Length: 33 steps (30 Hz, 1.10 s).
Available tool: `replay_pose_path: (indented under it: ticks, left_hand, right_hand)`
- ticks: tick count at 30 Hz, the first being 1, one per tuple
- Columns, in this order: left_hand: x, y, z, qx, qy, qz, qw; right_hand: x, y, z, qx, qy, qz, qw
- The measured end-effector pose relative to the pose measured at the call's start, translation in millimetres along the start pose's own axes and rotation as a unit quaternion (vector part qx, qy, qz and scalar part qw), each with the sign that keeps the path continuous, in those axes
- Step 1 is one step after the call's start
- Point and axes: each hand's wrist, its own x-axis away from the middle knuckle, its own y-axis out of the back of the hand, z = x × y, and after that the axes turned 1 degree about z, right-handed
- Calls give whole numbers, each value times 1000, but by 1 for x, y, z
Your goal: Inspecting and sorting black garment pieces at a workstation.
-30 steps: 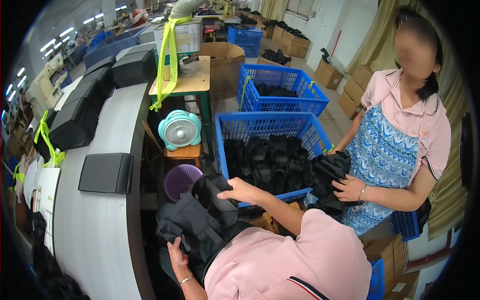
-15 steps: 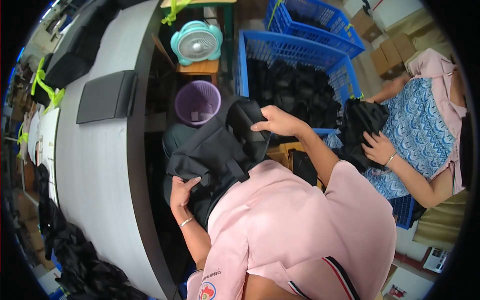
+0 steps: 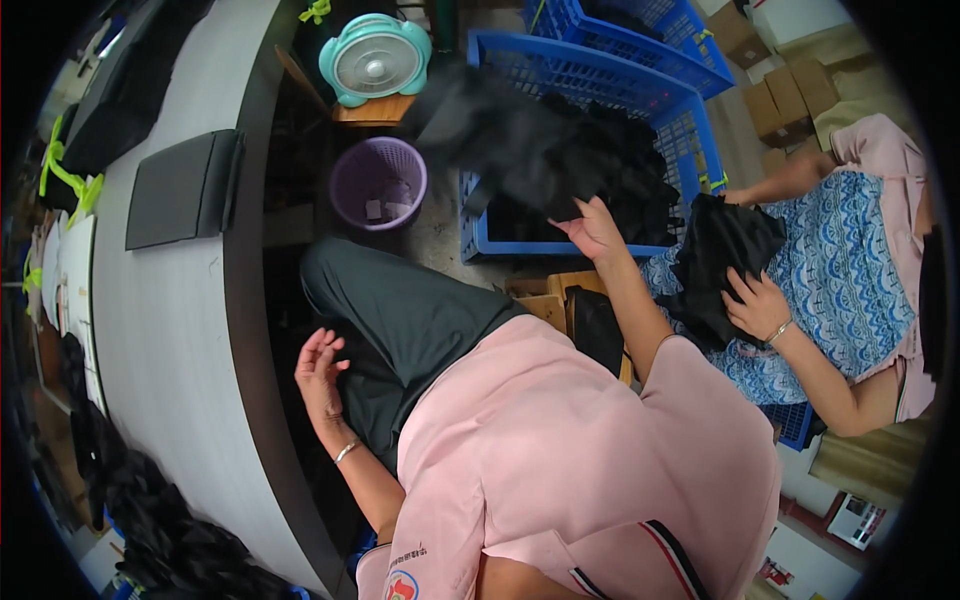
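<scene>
A black fabric piece (image 3: 490, 125), smeared by motion, stretches over the near left part of a large blue crate (image 3: 590, 250). Its lower right end lies at the thumb and fingers of my right hand (image 3: 596, 232), which grips it there. More black fabric pieces (image 3: 635, 150) are heaped inside the crate. My left hand (image 3: 320, 372) is empty, fingers loosely bent and apart, beside my dark-trousered knee (image 3: 375, 290) and close to the table edge.
At left runs a long grey table (image 3: 185, 350) with a black padded panel (image 3: 180, 190). A purple basket (image 3: 345, 195) and a turquoise fan (image 3: 375, 68) stand beyond my knee. At right, a co-worker's hand (image 3: 757, 303) rests on black fabric (image 3: 715, 265). Another blue crate (image 3: 680, 60) stands behind.
The black fabric piece has left my lap and swung forward to the crate with my right hand. My left hand has let go of it and drawn back toward the table.
</scene>
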Motion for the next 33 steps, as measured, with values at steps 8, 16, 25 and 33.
replay_pose_path:
  ticks: [8,16,25,33]
  left_hand:
    - [0,-3,15,-36,8,2,999]
    - [-14,-4,22,-6,19,-3,1000]
    - [-48,3,63,-416,-92,89,901]
    - [-61,-17,128,-552,-89,228,797]
  right_hand:
    - [-122,64,-7,-177,58,-113,976]
    - [-171,63,-75,66,-80,-281,954]
    - [-29,-114,-168,436,117,44,891]
    - [92,-206,-214,764,454,365,278]
